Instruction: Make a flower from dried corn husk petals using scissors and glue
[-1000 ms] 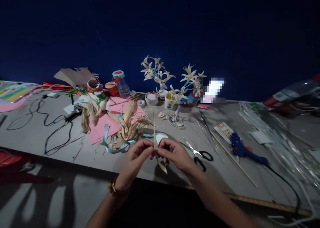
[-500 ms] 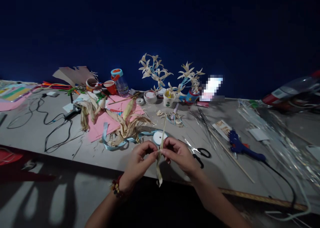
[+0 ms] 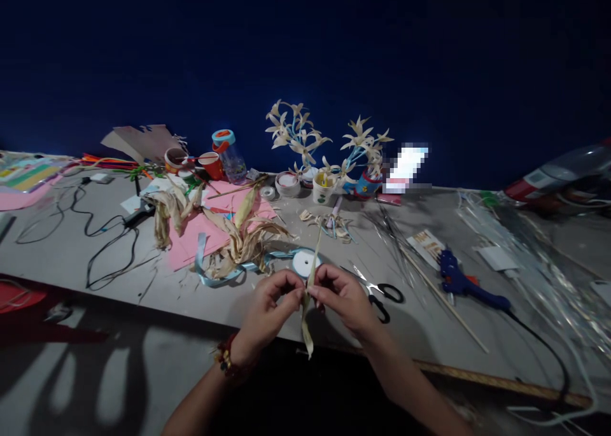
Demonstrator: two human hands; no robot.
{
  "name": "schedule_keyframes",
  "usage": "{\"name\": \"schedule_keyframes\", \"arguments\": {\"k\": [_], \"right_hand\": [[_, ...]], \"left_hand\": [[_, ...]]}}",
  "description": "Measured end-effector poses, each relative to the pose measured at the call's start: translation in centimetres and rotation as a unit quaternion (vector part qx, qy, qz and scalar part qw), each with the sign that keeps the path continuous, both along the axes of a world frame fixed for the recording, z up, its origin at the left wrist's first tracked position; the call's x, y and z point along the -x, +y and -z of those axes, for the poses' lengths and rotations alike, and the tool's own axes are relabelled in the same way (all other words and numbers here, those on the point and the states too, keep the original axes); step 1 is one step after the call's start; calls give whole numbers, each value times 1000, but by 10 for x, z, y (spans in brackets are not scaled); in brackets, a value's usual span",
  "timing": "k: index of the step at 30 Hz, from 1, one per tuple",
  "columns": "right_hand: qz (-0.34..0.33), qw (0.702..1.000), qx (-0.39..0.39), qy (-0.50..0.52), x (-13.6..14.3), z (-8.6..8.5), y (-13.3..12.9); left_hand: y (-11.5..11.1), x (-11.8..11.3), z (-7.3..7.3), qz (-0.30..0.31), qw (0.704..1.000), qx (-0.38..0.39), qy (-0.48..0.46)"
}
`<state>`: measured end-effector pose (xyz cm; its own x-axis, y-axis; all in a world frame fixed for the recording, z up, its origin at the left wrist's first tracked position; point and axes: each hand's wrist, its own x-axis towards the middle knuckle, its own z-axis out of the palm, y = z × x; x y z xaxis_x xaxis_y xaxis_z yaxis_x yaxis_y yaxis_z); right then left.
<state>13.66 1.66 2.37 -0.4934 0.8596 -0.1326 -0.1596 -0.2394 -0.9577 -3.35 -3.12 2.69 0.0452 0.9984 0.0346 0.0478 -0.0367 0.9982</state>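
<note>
Between my hands a narrow pale strip of dried husk stands roughly upright, its lower end hanging below my fingers and past the table's front edge. My left hand, with a beaded bracelet on the wrist, pinches it from the left side. From the right, my right hand pinches the same strip, the fingertips of both hands almost touching. Just behind the fingers lies a white spool with light blue ribbon. Black-handled scissors lie beside my right hand.
Dried husks and pink paper lie to the left. Husk flowers stand in cups at the back. A blue glue gun, a thin stick and clear plastic strips are on the right. Black cable runs at left.
The husk strip has turned slightly, and its lower end now shows a broader face. Both hands keep their pinch in nearly the same place.
</note>
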Motion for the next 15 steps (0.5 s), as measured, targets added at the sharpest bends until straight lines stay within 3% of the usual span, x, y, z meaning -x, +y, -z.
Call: {"name": "schedule_keyframes", "arguments": {"k": [10, 15], "right_hand": [[-11, 1000, -12, -20, 1, 5, 2], [14, 998, -58, -25, 6, 3, 0]], "left_hand": [[4, 8, -3, 12, 998, -25, 57], [4, 8, -1, -4, 1000, -7, 19]]}}
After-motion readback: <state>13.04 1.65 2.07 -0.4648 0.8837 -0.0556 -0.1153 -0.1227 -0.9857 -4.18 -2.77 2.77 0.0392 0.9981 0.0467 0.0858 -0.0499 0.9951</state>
